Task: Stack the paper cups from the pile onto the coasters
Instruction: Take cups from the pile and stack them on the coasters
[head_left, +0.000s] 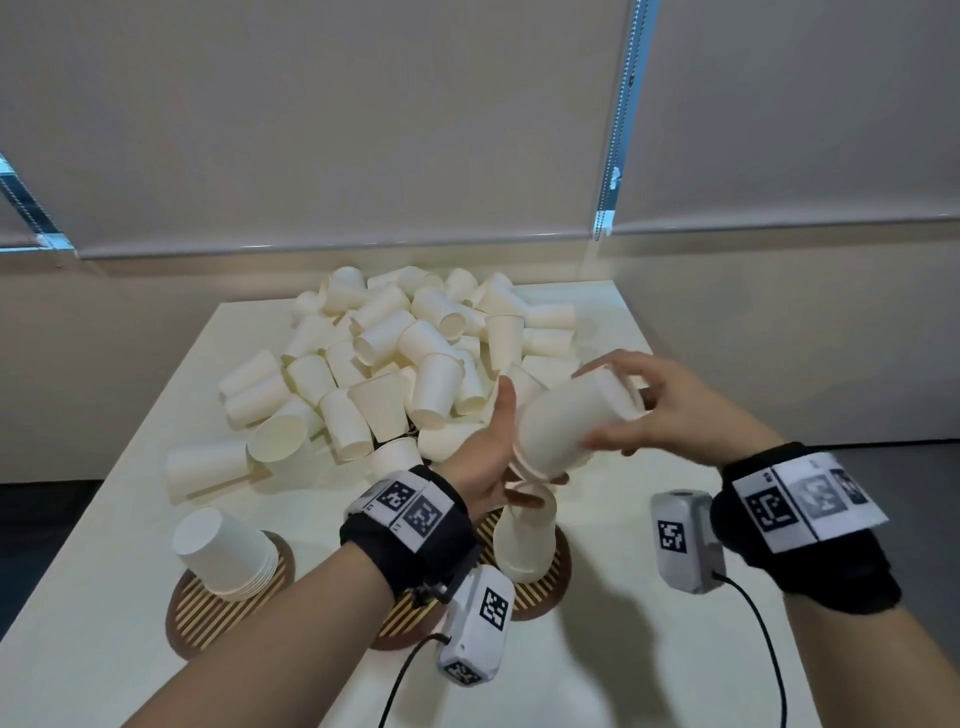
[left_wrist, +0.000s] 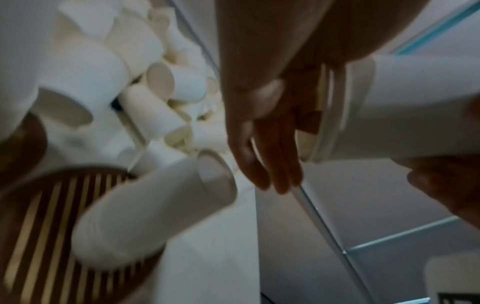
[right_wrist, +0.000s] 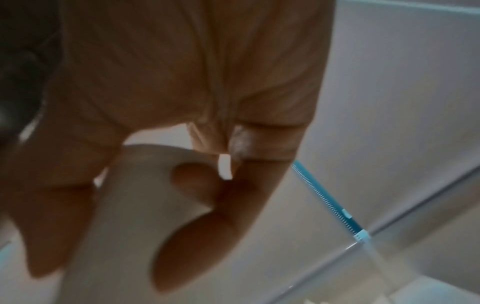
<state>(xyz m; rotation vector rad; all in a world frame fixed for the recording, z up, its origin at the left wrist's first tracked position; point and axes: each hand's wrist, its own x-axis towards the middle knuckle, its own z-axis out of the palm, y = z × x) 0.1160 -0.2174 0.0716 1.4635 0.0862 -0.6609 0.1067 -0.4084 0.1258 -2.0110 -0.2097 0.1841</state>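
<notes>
Here the right hand (head_left: 670, 410) reaches in palm-down, its grip curled round tilted nested cups (head_left: 566, 426), while the left hand (head_left: 488, 457), fingers straight, touches their rim.

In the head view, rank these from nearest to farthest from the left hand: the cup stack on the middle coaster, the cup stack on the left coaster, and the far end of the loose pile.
From the left hand:
1. Middle-coaster stack, just below the fingers.
2. Left-coaster stack, off to the left, near the table's front.
3. Far end of the pile, at the table's back edge.
</notes>
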